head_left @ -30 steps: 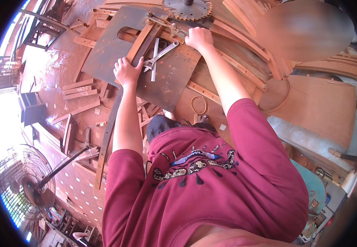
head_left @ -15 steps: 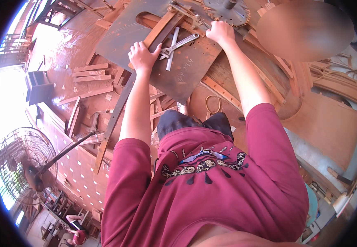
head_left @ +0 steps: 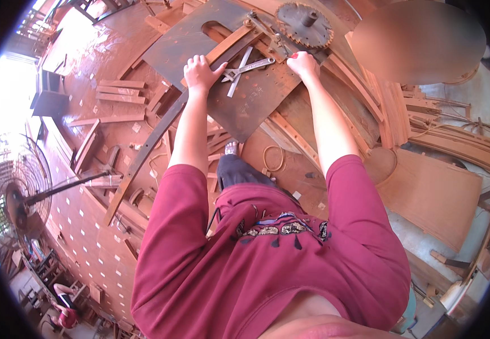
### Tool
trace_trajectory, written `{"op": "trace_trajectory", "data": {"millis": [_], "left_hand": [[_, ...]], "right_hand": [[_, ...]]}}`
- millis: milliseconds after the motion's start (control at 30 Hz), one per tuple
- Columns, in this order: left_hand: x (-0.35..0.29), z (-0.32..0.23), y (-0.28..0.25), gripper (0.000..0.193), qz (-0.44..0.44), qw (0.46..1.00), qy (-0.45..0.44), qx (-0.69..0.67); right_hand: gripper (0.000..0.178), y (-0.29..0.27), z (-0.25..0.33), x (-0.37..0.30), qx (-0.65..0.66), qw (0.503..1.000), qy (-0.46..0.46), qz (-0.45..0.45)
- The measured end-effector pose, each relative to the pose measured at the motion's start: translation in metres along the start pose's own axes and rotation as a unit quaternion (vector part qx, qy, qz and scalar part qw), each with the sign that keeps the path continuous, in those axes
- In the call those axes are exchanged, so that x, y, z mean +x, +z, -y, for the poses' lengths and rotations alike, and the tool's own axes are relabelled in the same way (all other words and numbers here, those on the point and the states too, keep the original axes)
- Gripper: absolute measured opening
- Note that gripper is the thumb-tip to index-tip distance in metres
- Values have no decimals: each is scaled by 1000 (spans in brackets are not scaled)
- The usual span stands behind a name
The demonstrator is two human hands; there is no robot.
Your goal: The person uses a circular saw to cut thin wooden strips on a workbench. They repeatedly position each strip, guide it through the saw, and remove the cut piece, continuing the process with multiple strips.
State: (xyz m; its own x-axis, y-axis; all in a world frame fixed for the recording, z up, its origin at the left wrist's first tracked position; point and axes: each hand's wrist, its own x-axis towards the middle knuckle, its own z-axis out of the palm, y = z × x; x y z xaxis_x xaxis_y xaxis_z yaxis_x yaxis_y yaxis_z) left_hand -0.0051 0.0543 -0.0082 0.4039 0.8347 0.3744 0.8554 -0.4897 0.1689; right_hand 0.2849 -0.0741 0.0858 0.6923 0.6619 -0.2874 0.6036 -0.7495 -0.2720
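My left hand (head_left: 201,74) is wrapped over the near left end of a wooden bar (head_left: 231,45), its thumb stretched to the right. My right hand (head_left: 305,64) is closed in a fist at the plate's right edge, beside a metal linkage (head_left: 277,45). A bit of red shows at its fingers; what it grips is hidden. Between my hands, an adjustable wrench (head_left: 255,65) lies across a pale flat metal strip (head_left: 234,87) on the dark metal plate (head_left: 244,116). Beyond my right hand is a toothed circular saw blade (head_left: 304,25).
A long dark bar (head_left: 149,146) juts out toward me at the left. Wood strips (head_left: 120,91) lie scattered on the floor, and more boards (head_left: 454,138) are stacked at right. A standing fan (head_left: 16,200) is at far left. Another person (head_left: 65,316) sits at the lower left.
The view has shifted, and the saw blade shows more fully. My right hand has drawn slightly nearer, away from the blade. My left hand, the wrench and the strip keep their places.
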Motion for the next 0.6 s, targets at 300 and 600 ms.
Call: {"op": "trace_trajectory", "data": {"millis": [300,600], "left_hand": [[-93,-105,-23,76,19,1000,-10,0],[-184,-205,-50,74,33,999,-5,-32]], "right_hand": [[36,-18,-125,-59,-8,999,-17,-37],[37,-28,-260,-119,14,993,-68,-95]]}}
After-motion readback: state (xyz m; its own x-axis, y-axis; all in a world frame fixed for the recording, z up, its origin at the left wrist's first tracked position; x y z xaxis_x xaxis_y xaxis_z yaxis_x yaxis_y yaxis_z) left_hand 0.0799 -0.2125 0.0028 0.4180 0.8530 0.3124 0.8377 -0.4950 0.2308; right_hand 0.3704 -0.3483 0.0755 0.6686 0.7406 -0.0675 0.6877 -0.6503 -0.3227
